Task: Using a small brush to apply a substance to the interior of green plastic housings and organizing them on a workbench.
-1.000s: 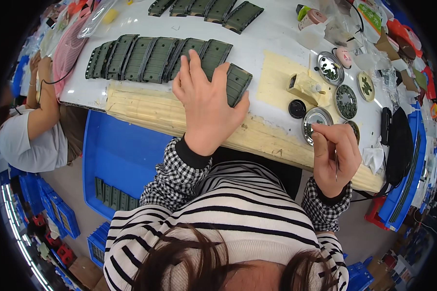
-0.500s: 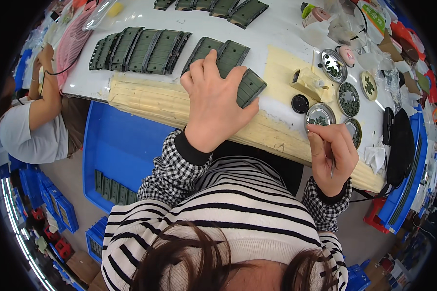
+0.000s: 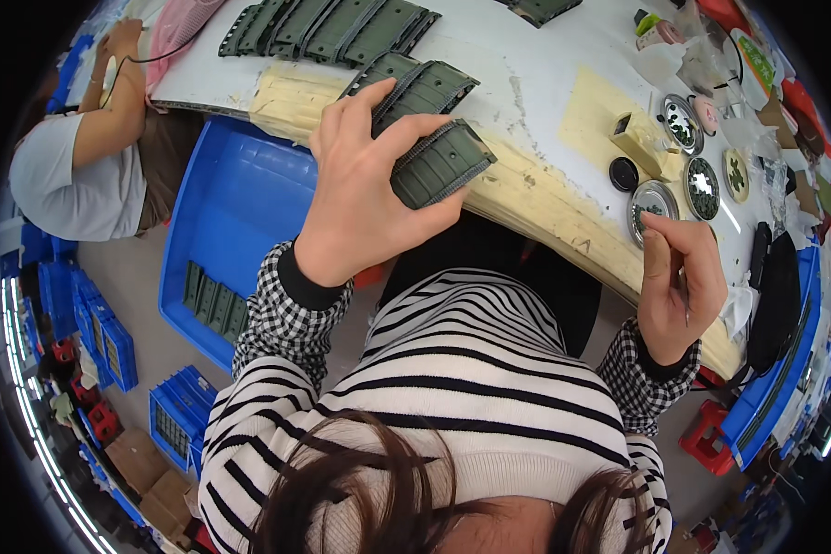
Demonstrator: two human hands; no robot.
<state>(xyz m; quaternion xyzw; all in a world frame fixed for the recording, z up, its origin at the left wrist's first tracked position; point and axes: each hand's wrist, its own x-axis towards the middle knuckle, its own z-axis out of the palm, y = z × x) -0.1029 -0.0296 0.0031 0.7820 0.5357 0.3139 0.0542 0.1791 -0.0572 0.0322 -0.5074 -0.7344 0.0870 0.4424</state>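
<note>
My left hand point(image 3: 365, 189) grips a dark green ribbed curved panel point(image 3: 443, 164) between thumb and fingers at the table's front edge. Just behind it, similar green panels point(image 3: 429, 88) lie on the table, partly covered by my fingers. My right hand point(image 3: 681, 286) is pinched around a thin metal tool point(image 3: 686, 312), perhaps tweezers, mostly hidden by the fingers. Its fingertips are beside a round metal dish point(image 3: 654, 201) of small green pieces. Whether the tool's tip holds a piece is too small to tell.
More green panels point(image 3: 342, 32) stand in a row at the far left. Round dishes point(image 3: 702, 189), a black cap point(image 3: 623, 174) and a tan box point(image 3: 642, 143) sit at the right. A blue bin point(image 3: 240, 185) stands below the table's left part. A co-worker point(image 3: 83, 175) sits at the left.
My left hand has drawn the front panel toward me, away from the others. The view has shifted, and my right hand stays pinched near the dish.
</note>
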